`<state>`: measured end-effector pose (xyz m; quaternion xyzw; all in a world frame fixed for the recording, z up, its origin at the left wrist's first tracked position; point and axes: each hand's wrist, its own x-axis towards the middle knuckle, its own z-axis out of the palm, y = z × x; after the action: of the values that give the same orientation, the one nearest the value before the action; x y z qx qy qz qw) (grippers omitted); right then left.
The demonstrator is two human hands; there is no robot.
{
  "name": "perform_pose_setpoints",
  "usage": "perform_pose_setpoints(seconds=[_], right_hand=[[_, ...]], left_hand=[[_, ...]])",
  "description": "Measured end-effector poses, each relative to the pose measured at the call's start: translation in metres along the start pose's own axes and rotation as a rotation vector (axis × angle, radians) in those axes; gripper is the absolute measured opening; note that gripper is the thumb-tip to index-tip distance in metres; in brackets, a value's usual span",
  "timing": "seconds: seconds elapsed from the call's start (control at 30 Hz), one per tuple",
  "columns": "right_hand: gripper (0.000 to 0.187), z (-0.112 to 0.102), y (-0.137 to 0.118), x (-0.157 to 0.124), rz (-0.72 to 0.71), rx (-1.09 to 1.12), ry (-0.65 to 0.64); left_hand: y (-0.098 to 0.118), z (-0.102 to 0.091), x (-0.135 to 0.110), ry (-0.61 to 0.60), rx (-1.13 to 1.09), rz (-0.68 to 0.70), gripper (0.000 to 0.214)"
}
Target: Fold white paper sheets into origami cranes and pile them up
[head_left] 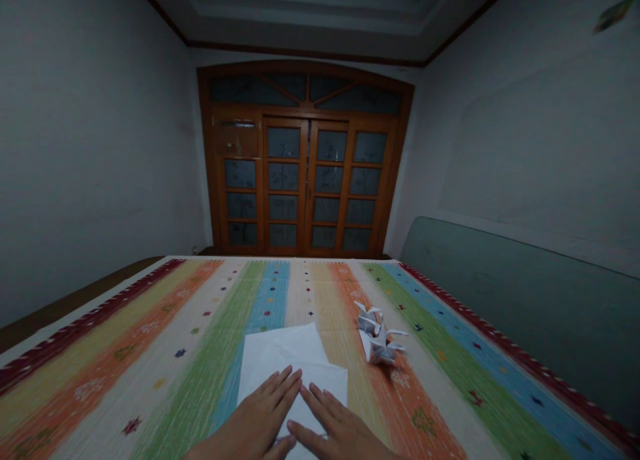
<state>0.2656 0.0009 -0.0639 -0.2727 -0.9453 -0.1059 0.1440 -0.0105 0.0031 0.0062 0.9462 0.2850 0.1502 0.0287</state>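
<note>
Both my hands lie flat on white paper [285, 357] spread on a striped, many-coloured cloth [175, 360]. My left hand [260, 417] presses the paper with its fingers stretched forward and together. My right hand [335, 427] lies beside it, fingers also stretched out, the fingertips of both hands nearly meeting over a fold. The top sheet looks folded at an angle over another sheet beneath. To the right of the paper sit a few small folded white paper figures [377, 333].
The cloth covers a wide flat surface reaching toward a wooden door with glass panes [305, 180] at the far wall. A grey-green panel [525, 307] runs along the right side. Bare walls stand on both sides.
</note>
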Motion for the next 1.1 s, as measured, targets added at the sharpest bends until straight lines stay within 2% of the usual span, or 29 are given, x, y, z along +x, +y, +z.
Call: perform_pose_setpoints(seconds=[0.33, 0.53, 0.73, 0.9, 1.1], right_hand=[[0.069, -0.007, 0.007, 0.003, 0.009, 0.039, -0.013], [0.069, -0.009, 0.013, 0.005, -0.006, 0.045, -0.039], [0.075, -0.012, 0.013, 0.008, 0.051, 0.099, -0.084], [0.096, -0.024, 0.017, 0.004, 0.092, 0.224, -0.101], [0.09, -0.033, 0.018, 0.005, 0.24, 0.292, -0.17]], left_hand=[[-0.01, 0.016, -0.002, 0.01, 0.016, 0.006, 0.097], [-0.013, 0.017, -0.001, -0.02, 0.023, 0.008, 0.102], [-0.01, 0.014, 0.0, -0.045, 0.011, -0.021, 0.098], [-0.007, 0.011, 0.0, -0.029, 0.003, -0.033, 0.1], [-0.01, 0.015, -0.002, 0.005, 0.004, -0.075, 0.1]])
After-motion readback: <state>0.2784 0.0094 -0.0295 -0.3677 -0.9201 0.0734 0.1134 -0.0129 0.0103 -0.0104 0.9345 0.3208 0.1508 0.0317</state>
